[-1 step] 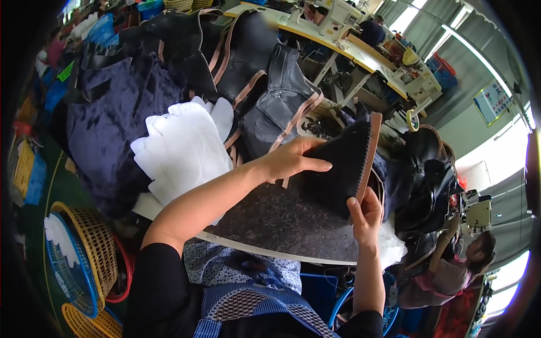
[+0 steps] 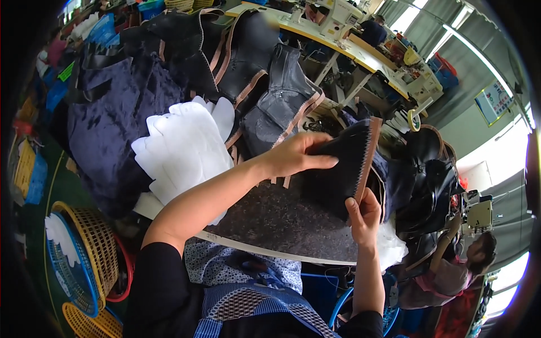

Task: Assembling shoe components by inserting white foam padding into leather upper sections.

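Note:
Over the work surface I hold a black boot upper piece (image 2: 332,180) with a brown zipper-like strip (image 2: 367,155) along its right edge. My left hand (image 2: 296,155) is closed on its upper left side, thumb on the near face and fingers partly hidden behind. At the strip's lower end, my right hand (image 2: 365,217) pinches the bottom corner between thumb and fingers. To the left of the piece, partly behind my left forearm, lies a fanned stack of white cut pieces (image 2: 183,152). Just beyond my left hand rests another black boot upper (image 2: 273,107) with brown strips.
The dark, speckled tabletop (image 2: 265,219) has a pale front edge. Dark furry-lined uppers (image 2: 124,129) heap at the left; more black uppers (image 2: 422,163) lie at the right. Yellow and blue baskets (image 2: 93,248) stand lower left. A person (image 2: 451,270) works at the right, near a sewing machine (image 2: 479,214).
My left hand has shifted slightly up and to the right along the upper piece. The piece has turned a little, showing its strip more broadly. My right hand keeps its pinch.

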`<state>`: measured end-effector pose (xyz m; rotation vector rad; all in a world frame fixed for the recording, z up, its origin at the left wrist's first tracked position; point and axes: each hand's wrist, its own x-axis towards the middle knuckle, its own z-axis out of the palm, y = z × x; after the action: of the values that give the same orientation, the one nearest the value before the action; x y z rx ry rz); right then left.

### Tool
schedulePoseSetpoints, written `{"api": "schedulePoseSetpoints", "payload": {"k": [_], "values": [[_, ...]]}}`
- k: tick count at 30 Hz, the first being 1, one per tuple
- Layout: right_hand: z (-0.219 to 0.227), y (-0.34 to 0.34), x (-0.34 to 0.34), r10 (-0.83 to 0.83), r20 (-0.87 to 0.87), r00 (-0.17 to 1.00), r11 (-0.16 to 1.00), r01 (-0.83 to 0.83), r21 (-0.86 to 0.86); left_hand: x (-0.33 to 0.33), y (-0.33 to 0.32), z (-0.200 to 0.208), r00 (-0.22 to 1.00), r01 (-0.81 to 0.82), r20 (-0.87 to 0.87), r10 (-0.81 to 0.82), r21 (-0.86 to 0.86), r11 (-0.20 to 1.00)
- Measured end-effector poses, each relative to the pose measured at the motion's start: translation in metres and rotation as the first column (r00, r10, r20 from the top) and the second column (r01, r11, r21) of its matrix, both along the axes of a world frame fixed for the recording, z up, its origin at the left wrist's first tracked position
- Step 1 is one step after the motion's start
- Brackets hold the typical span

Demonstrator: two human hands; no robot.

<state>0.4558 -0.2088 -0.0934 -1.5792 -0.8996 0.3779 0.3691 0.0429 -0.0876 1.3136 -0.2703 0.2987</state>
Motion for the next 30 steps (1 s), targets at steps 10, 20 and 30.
{"api": "schedulePoseSetpoints", "payload": {"k": [10,20,30], "values": [[-0.011,0.043,-0.045,0.197,0.809,0.554,0.980,-0.104,-0.168,-0.039,0.034,0.011,0.993,0.084,0.064,-0.100,0.217,0.972],[-0.033,-0.026,-0.087,0.242,0.530,0.813,0.960,-0.119,-0.255,-0.112,-0.038,-0.071,0.996,0.086,-0.087,-0.003,0.977,0.196],[-0.081,-0.075,0.045,-0.275,0.436,0.857,0.813,0.449,-0.371,-0.095,-0.054,-0.086,0.976,-0.216,0.216,0.009,0.976,-0.015]]}}
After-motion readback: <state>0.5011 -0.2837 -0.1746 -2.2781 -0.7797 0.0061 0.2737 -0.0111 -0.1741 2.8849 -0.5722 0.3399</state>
